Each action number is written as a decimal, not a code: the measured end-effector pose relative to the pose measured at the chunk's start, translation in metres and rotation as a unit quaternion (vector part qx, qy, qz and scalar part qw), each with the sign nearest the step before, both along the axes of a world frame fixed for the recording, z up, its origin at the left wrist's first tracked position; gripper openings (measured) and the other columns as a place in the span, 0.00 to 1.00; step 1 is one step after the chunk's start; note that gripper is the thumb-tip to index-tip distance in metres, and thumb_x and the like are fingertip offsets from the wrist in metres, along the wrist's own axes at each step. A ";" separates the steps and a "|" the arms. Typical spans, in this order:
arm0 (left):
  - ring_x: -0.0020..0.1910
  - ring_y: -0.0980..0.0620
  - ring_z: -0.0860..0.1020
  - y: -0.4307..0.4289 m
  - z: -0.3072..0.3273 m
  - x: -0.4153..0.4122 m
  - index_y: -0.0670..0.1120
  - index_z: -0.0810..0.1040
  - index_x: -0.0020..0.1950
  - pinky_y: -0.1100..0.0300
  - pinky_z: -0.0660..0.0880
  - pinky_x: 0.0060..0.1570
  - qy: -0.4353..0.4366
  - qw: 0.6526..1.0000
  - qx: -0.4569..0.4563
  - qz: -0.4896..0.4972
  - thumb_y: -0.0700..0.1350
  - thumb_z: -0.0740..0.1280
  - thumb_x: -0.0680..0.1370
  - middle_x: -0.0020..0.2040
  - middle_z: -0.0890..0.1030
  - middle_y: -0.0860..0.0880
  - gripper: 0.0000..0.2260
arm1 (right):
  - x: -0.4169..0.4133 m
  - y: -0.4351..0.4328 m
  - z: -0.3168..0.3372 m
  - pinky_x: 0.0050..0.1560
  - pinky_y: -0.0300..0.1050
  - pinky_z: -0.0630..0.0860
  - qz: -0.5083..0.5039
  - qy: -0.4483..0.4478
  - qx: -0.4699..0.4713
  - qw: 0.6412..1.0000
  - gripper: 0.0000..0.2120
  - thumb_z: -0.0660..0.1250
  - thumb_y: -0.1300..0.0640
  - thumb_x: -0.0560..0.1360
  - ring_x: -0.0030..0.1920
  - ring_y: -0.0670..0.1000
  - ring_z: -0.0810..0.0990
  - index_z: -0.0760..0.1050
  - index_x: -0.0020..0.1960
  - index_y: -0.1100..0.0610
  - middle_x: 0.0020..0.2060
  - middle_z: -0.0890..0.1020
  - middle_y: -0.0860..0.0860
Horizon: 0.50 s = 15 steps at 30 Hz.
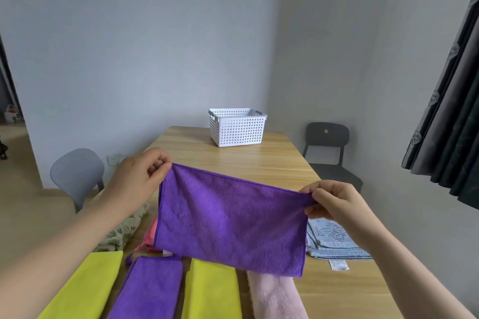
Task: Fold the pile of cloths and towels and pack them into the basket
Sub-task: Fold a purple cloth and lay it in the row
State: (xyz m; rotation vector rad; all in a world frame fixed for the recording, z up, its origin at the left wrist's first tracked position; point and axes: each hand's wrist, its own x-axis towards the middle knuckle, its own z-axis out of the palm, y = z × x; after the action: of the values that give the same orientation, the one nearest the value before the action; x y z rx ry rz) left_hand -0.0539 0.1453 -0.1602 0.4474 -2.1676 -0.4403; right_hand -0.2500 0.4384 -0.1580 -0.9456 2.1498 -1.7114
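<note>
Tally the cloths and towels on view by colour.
Purple: 2, held purple cloth and folded purple cloth
Yellow: 2, left yellow cloth and middle yellow cloth
Pale pink: 1, pink towel
Light blue: 1, blue towel
Coral: 1, coral cloth
Leaf-patterned: 1, patterned cloth
Total: 8

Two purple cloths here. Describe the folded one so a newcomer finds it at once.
On the wooden table, find the near row of folded cloths. The folded purple cloth lies flat between the left yellow cloth and the right yellow cloth. Unlike the raised purple cloth pinched by the left hand and right hand, nothing holds it.
</note>
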 end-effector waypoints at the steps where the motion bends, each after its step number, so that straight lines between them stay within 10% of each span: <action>1: 0.40 0.56 0.78 0.001 0.001 0.000 0.50 0.78 0.45 0.64 0.71 0.41 -0.001 1.000 -0.002 -0.002 0.39 0.67 0.76 0.39 0.80 0.57 0.05 | -0.001 0.001 0.002 0.38 0.40 0.81 0.014 0.002 0.011 1.000 0.10 0.63 0.69 0.75 0.33 0.51 0.82 0.81 0.44 0.61 0.35 0.83 0.59; 10: 0.38 0.54 0.78 -0.003 0.004 0.003 0.44 0.82 0.46 0.68 0.68 0.40 -0.015 0.999 -0.052 0.004 0.37 0.66 0.76 0.39 0.81 0.54 0.06 | -0.005 0.006 0.010 0.28 0.31 0.71 -0.048 0.227 0.103 0.967 0.06 0.70 0.62 0.73 0.22 0.43 0.73 0.80 0.40 0.52 0.23 0.79 0.44; 15: 0.37 0.54 0.76 0.006 0.009 0.011 0.48 0.77 0.42 0.65 0.69 0.38 0.048 0.999 -0.001 -0.011 0.38 0.64 0.78 0.36 0.80 0.51 0.08 | 0.001 0.013 0.019 0.30 0.37 0.62 -0.052 0.228 0.006 0.972 0.12 0.68 0.56 0.76 0.27 0.44 0.64 0.78 0.33 0.52 0.24 0.70 0.45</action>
State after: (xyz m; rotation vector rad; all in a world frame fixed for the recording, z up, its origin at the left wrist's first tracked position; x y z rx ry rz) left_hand -0.0426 0.1509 -0.1516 0.3945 -2.0818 -0.4630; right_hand -0.2490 0.4513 -0.1392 -1.3555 2.5237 -1.6483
